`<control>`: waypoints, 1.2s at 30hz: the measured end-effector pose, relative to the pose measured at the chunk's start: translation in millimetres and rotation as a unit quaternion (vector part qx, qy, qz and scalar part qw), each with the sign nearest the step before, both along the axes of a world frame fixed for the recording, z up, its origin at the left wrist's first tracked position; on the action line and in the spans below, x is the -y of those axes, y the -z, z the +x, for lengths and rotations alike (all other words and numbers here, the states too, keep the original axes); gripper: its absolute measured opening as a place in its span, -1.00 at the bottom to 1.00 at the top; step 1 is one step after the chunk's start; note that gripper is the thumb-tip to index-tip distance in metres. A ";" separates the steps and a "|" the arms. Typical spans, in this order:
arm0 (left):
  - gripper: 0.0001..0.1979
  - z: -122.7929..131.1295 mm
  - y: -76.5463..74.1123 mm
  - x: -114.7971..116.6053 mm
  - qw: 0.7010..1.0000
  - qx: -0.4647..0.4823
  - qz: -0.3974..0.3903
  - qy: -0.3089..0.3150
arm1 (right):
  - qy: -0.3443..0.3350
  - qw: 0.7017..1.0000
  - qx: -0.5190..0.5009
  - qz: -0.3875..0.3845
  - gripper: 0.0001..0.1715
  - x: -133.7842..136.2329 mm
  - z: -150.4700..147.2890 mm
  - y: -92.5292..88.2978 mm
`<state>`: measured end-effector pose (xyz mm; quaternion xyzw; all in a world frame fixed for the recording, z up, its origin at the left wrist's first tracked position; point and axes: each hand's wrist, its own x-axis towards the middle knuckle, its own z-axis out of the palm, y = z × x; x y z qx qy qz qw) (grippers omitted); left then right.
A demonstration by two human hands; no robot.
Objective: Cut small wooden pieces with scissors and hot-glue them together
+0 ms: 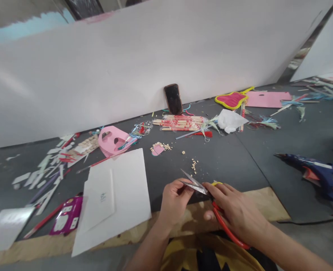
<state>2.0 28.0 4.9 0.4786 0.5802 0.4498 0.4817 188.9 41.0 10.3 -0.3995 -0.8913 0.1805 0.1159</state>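
Note:
My right hand [232, 205] is wrapped round the red-handled scissors [198, 187], whose blades are parted and point left. Close by, my left hand [175, 195] is closed in a pinch at the lower blade; whatever sits between its fingertips is too small to make out. Just beyond the blades lies a scatter of small pale pieces [194, 165]. Farther back, more of these pieces surround a small pink paper shape [157, 149].
White sheets [127, 188] and a purple packet [67, 215] lie left. A phone [173, 99] leans against the white board [127, 67], behind bundled chopsticks [183, 123]. A blue glue gun [317, 173] with its cord lies right. Pink cut-outs [114, 141] and paper scraps are strewn about.

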 end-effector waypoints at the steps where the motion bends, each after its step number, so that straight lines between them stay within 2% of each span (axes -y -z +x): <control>1: -0.82 -0.2 0.4 -0.2 1.000 0.007 -0.003 0.004 | -0.002 1.000 -0.006 0.003 -0.45 -0.1 0.2 1.3; 7: -0.79 2.2 9.4 -0.2 0.999 0.030 -0.026 -0.022 | 0.000 0.999 0.041 0.011 -0.53 -3.0 0.1 7.4; 12: -0.79 6.4 11.2 0.4 0.999 0.028 -0.033 -0.025 | 0.028 0.998 0.038 -0.037 -0.63 -4.7 -1.3 5.1; 16: -0.81 6.4 10.1 -0.7 0.999 -0.030 -0.005 -0.045 | 0.041 0.998 0.041 -0.022 -0.55 -3.2 -2.1 3.2; 19: -0.83 5.4 7.4 -0.9 0.998 -0.035 0.008 -0.047 | 0.034 0.999 0.037 -0.006 -0.49 -2.2 -1.7 -0.6; 23: -0.86 2.7 -0.5 -1.3 1.000 -0.011 -0.015 -0.008 | 0.024 1.000 0.016 -0.011 -0.45 -2.0 -0.5 -4.3; 27: -0.83 0.3 -3.9 -2.4 0.999 0.017 -0.035 0.034 | 0.011 1.000 -0.001 -0.004 -0.46 -0.8 1.0 2.1; 32: -0.79 1.6 1.7 -2.1 0.999 0.017 -0.037 0.013 | 0.018 1.000 0.013 0.013 -0.49 -1.0 0.0 9.8; 36: -0.78 3.5 3.5 -2.3 0.999 0.003 -0.032 -0.016 | 0.033 0.999 0.023 -0.015 -0.55 -4.1 -3.1 6.3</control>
